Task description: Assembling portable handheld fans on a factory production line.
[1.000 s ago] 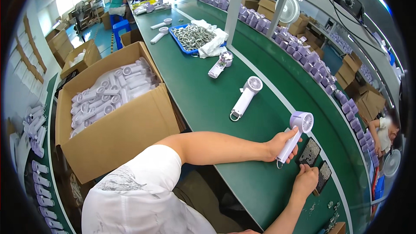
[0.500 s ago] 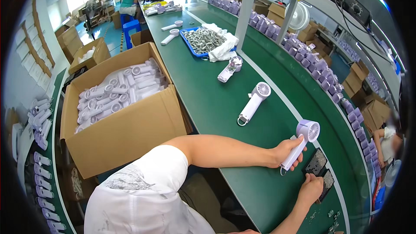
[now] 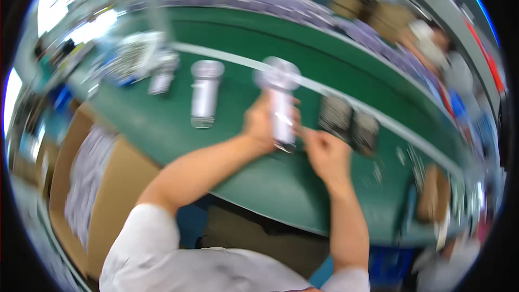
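Note:
A lavender-and-white handheld fan (image 3: pixel 282 111) stands nearly upright in my left hand (image 3: pixel 259 121), whose fingers wrap round its handle. A loop shows at the handle's lower end. My right hand (image 3: pixel 328 154) is closed in a pinch beside the lower handle; motion blur hides whatever is between its fingertips. Just beyond the right hand lie two dark pads, one (image 3: pixel 335 114) holding small pale pieces and another (image 3: pixel 366 131) next to it. To the left of my hands a second handheld fan (image 3: pixel 205 97) lies on the green bench (image 3: pixel 254 184).
Farther left are another fan (image 3: pixel 162 73) and a blue tray (image 3: pixel 128 81) of metal loops with white cloth. A cardboard box (image 3: pixel 119 194) of fans stands at the left. Small shiny bits (image 3: pixel 377 173) and a brown box (image 3: pixel 433 193) are at the right. Lavender parts line the back.
The view has swung to the right. My right hand has left the dark pads and come to the fan's lower handle. The left hand still holds the fan.

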Demonstrator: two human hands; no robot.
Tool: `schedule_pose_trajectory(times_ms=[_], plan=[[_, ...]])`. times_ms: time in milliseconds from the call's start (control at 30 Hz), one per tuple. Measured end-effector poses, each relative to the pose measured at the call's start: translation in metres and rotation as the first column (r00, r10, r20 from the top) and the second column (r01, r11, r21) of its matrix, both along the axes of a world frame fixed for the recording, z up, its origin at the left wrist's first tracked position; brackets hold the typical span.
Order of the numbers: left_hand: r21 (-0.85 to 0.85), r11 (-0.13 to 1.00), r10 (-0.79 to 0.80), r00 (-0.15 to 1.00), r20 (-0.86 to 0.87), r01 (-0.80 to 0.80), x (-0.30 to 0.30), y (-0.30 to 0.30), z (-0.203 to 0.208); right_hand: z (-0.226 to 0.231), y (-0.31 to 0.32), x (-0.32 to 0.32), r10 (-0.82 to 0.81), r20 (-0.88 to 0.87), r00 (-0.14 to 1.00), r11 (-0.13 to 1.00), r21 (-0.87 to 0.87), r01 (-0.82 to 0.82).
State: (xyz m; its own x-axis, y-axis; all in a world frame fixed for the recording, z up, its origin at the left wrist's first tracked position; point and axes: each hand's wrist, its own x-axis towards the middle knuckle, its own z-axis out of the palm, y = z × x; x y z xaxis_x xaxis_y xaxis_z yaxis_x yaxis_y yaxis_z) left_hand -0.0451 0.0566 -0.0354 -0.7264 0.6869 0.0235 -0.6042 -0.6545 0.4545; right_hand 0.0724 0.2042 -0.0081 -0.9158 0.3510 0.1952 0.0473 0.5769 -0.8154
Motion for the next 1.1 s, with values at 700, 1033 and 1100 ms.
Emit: schedule_pose_trajectory(times_ms=[700, 1033, 1100], plan=[[-0.023, 0.996, 0.069, 0.919, -0.388, -0.085, 0.006, 0.011, 0.005, -0.018, -0.018, 0.01, 0.4, -0.059, 0.914, 0.372, -0.902, -0.221], [-0.016, 0.995, 0.083, 0.915, -0.395, -0.097, 0.01, 0.011, 0.006, -0.014, -0.018, 0.01, 0.416, -0.121, 0.901, 0.357, -0.89, -0.284], [-0.019, 0.996, 0.073, 0.915, -0.398, -0.088, 0.012, 0.014, 0.01, -0.014, -0.018, 0.01, 0.413, -0.112, 0.904, 0.372, -0.885, -0.28]])
